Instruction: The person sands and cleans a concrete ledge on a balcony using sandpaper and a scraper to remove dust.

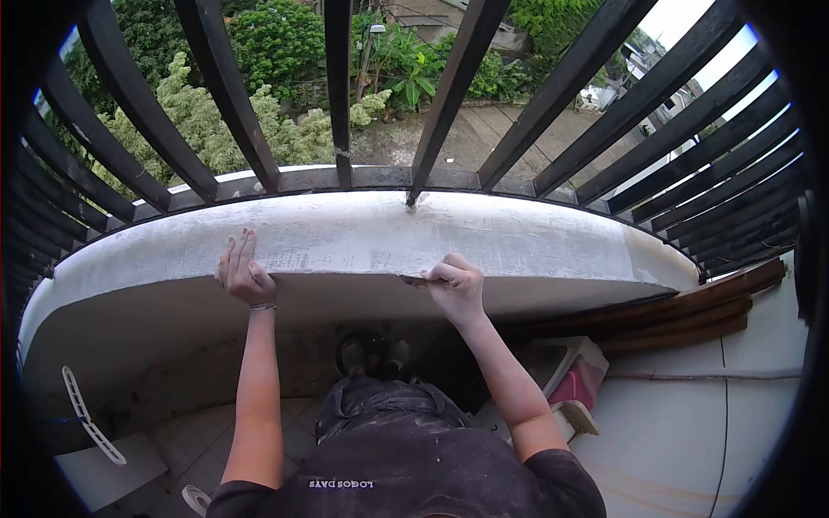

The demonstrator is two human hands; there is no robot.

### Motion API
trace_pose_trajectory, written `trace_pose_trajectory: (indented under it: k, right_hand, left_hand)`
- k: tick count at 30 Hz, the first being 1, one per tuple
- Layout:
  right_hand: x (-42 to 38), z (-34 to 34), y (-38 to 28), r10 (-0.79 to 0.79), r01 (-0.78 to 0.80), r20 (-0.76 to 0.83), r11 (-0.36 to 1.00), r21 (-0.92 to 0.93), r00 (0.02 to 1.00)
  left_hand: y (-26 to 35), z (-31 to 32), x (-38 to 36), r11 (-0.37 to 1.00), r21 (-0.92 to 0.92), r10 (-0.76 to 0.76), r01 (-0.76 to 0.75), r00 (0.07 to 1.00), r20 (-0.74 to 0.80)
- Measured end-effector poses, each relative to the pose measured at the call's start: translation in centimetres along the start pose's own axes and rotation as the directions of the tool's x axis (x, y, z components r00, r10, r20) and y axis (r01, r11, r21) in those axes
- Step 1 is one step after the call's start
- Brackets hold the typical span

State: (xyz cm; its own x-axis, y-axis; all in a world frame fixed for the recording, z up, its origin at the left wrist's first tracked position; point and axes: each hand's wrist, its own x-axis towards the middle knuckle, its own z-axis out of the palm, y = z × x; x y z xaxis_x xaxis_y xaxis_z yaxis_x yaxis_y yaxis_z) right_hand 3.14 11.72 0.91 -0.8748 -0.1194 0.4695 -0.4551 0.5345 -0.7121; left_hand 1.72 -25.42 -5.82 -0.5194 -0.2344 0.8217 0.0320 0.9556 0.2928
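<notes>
My left hand [246, 269] lies on the inner edge of the white plastered parapet [337, 233], fingers stretched forward over its top and the thumb bent near the edge. Farther right, my right hand [456, 283] is closed in a pinch at the same edge. From its fingertips pokes a small dark flat piece [414, 281], held against the rim; most of it is hidden in the grip, so I cannot tell its kind. Pale dust coats both hands. Rough streaks and patches mark the parapet's top between them.
Dark metal railing bars [338, 95] rise along the parapet's outer side. Brown lengths of wood [691, 319] lie at the right, near a pale container with a pink part [577, 388]. A white slotted strip [91, 419] stands at lower left. My feet [352, 356] are below the wall.
</notes>
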Motion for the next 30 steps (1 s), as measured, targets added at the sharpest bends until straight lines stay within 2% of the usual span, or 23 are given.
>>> trace_pose_trajectory:
  k: [3, 5, 8, 11, 13, 15, 18, 21, 23, 27, 30]
  right_hand:
    - [0.4, 2.8, -0.7, -0.045, 0.043, 0.043, 0.997, 0.061, 0.998]
    - [1.8, 5.8, -3.6, -0.164, 0.152, 0.131, 0.983, 0.099, 0.978]
    - [2.1, 8.3, -4.6, -0.300, 0.307, 0.167, 0.952, -0.016, 0.939]
    - [1.3, 5.4, -2.7, -0.196, 0.196, 0.115, 0.981, 0.011, 0.974]
    - [0.6, 1.7, -1.7, -0.068, 0.071, 0.098, 0.997, -0.018, 0.993]
    - [-0.1, -0.8, 0.1, -0.022, 0.023, 0.033, 0.999, -0.047, 0.999]
    - [-0.2, -0.4, 0.3, -0.055, 0.055, -0.003, 0.997, -0.058, 0.998]
    - [0.9, 1.6, -0.8, -0.109, 0.110, 0.094, 0.994, 0.001, 0.990]
    - [2.1, 3.8, -2.1, -0.225, 0.223, 0.158, 0.974, 0.028, 0.962]
    - [3.7, 10.0, -4.8, -0.339, 0.317, 0.197, 0.939, 0.136, 0.920]
    - [3.6, 9.3, -5.0, -0.309, 0.285, 0.220, 0.949, 0.133, 0.925]
  left_hand:
    - [0.7, 0.2, 0.2, 1.000, 0.011, -0.018, 0.018, 1.000, -0.004]
    - [0.8, -0.1, 0.3, 1.000, 0.017, -0.012, 0.012, 1.000, -0.002]
    - [-0.5, -0.2, 0.2, 0.999, 0.014, 0.035, -0.036, 0.999, 0.030]
    - [-0.3, -0.4, 0.3, 1.000, 0.008, 0.021, -0.021, 0.999, 0.037]
    - [-0.2, -0.6, 0.3, 1.000, 0.015, 0.014, -0.015, 0.999, 0.036]
    - [0.1, -0.4, 0.4, 1.000, 0.021, 0.008, -0.009, 1.000, 0.029]
    - [0.4, -0.2, 0.3, 1.000, 0.026, 0.000, 0.000, 1.000, 0.012]
    - [0.5, -0.2, 0.1, 1.000, 0.030, 0.005, -0.005, 1.000, 0.005]
    - [0.4, -0.2, 0.2, 0.999, 0.040, 0.019, -0.020, 1.000, 0.008]
    - [0.0, -0.2, 0.1, 0.998, 0.046, 0.040, -0.041, 0.999, 0.026]
    - [-0.9, -0.4, 0.2, 0.994, 0.054, 0.091, -0.094, 0.994, 0.058]
